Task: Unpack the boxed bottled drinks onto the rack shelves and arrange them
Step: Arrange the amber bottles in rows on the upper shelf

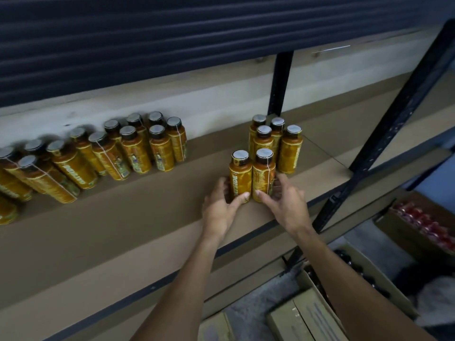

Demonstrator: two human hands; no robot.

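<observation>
Bottles, front pair (252,177): two amber drinks with dark caps, upright and touching side by side on the brown shelf board (123,225), toward its right end, near the front edge. My left hand (218,209) grips the base of the left one and my right hand (286,203) the base of the right one. My fingers (240,197) are curled round the sides, thumbs on the labels, holding both.

Bottles, rear group (275,141): four of the same kind, upright, packed close, just behind the pair.

Bottles, left cluster (110,153): a dozen or more of the same kind, in loose rows along the back of the shelf. They stand well apart from the pair and run out of view at the left.

Rack: one dark metal upright (280,82) behind the rear group and a second dark post (394,134) crossing the right side.

Room: pale wall (197,99) behind the shelf, with a dark ribbed shutter (172,33) above it.

Below right, on grey floor (251,306): open carton of red-topped goods (423,225), open carton showing dark caps (357,264), closed cartons (302,321).
</observation>
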